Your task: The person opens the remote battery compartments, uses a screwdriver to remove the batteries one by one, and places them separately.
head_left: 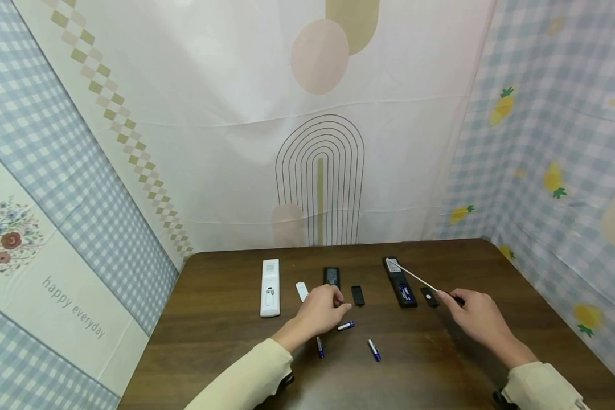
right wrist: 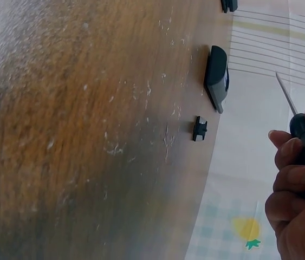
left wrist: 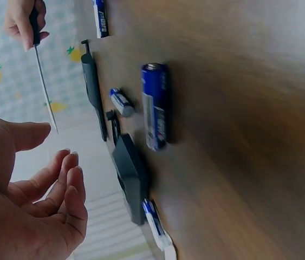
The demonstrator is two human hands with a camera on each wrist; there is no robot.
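Note:
My left hand (head_left: pixel 320 310) hovers above the table just in front of the middle black remote control (head_left: pixel 331 275), partly covering it. Its fingers are loosely bent and hold nothing, as the left wrist view shows. Loose blue-and-white batteries (left wrist: pixel 155 108) lie beneath and around this hand. In my right hand (head_left: pixel 479 316) is a screwdriver (right wrist: pixel 303 130), gripped by its dark handle. The thin shaft points left over the right-hand black remote control (head_left: pixel 396 276), whose open compartment shows blue batteries (head_left: pixel 406 292). Whether the tip touches that remote I cannot tell.
A white remote control (head_left: pixel 270 304) lies at the left with its battery compartment open. Nearby is a white cover (head_left: pixel 302 290). One black cover (head_left: pixel 357 295) lies beside the middle remote, another black cover (head_left: pixel 429 296) near the right one. Patterned cloth (head_left: pixel 225 171) hangs behind the table.

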